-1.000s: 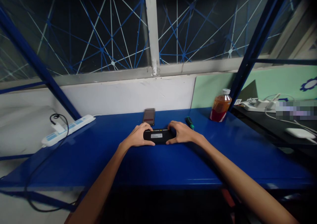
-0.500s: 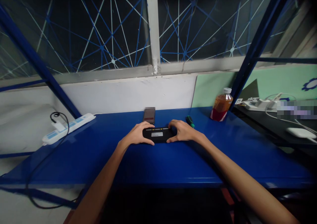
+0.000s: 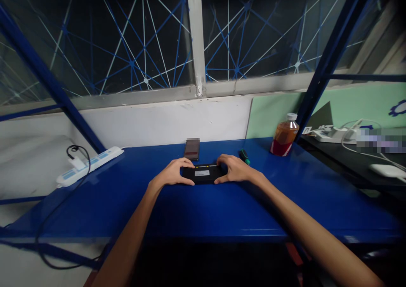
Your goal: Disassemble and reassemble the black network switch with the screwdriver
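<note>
A flat black box (image 3: 203,179) with a pale label and small yellow marks rests on the blue table, square in front of me. My left hand (image 3: 173,172) is closed round its left end, thumb at the near edge and fingers at the far edge. The right end is gripped the same way by my right hand (image 3: 234,168). Just behind the box lies a phone (image 3: 192,150). A screwdriver (image 3: 244,156) with a black and green handle is beyond my right hand.
On the blue table (image 3: 203,219), a drink bottle (image 3: 284,135) stands at the back right. A white power strip (image 3: 91,167) with a black cable (image 3: 63,206) lies along the left edge. Blue frame posts (image 3: 333,62) rise at both sides. Chargers and cables lie on a dark surface at right.
My left hand has slid slightly left along the box, showing less overlap with it. The right hand and the box stay almost where they were, and the view has shifted a little.
</note>
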Motion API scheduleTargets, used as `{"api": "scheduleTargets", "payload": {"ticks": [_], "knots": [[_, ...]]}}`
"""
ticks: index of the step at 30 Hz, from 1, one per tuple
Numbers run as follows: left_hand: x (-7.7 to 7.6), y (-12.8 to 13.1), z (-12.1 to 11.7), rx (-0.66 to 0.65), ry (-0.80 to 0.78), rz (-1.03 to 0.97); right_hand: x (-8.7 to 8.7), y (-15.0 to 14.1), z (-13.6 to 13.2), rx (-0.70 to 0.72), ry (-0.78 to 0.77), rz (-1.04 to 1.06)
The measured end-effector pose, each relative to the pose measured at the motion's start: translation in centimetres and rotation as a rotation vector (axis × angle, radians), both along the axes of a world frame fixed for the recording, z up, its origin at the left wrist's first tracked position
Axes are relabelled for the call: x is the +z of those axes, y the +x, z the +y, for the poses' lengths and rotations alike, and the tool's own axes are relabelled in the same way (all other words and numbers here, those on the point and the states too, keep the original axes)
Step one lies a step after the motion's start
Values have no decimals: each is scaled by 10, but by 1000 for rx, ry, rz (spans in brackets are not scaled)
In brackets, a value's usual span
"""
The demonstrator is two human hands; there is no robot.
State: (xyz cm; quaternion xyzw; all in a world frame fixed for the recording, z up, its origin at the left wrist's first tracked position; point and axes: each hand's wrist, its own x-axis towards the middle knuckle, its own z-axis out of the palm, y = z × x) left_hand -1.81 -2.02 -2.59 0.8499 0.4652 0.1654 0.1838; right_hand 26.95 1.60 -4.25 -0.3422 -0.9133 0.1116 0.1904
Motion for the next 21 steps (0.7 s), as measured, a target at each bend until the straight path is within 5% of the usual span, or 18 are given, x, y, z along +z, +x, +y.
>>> {"api": "scheduleTargets", "payload": {"ticks": [21], "knots": [[-8, -8, 4, 40, -3, 101, -1, -1, 1, 37, 43, 1]]}}
